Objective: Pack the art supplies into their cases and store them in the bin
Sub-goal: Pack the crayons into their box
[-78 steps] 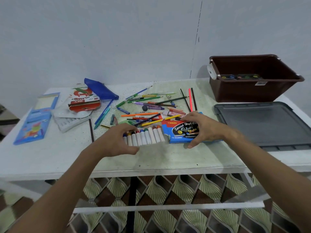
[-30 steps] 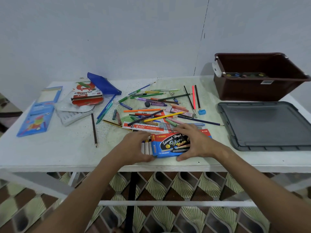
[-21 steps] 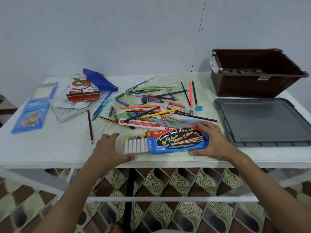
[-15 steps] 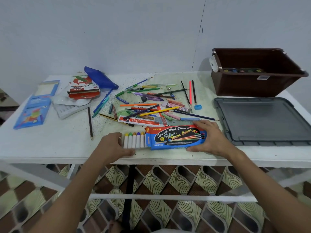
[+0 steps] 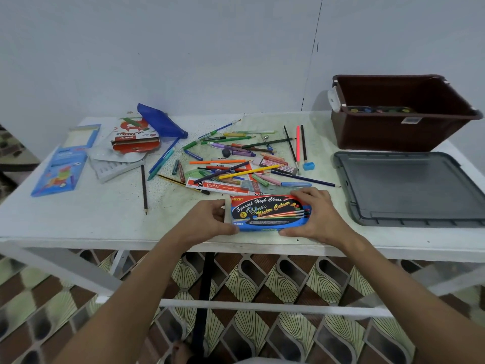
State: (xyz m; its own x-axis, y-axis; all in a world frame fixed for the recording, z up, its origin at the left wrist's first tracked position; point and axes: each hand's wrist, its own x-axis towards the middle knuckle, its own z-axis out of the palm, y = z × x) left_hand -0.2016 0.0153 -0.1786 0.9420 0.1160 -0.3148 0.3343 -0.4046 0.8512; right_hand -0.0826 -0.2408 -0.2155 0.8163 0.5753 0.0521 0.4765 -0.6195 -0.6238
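At the near table edge, the left hand [image 5: 210,219] pinched the white inner tray [image 5: 227,213], nearly seated in the blue cardboard watercolour box [image 5: 270,215]; the right hand [image 5: 315,214] gripped the box's other end. Recommended: push squarely, box held flat. Loose pencils [image 5: 236,164] crowded just behind; the brown plastic bin [image 5: 393,132] stood well apart, far right, path unobstructed.

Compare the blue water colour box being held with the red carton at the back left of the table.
The water colour box lies at the table's near edge, gripped by the left hand and the right hand; the red carton lies far back, untouched. The water colour box is blue and nearly closed, a strip of its tray still out; the red carton gapes open. Both are flat printed card packs.
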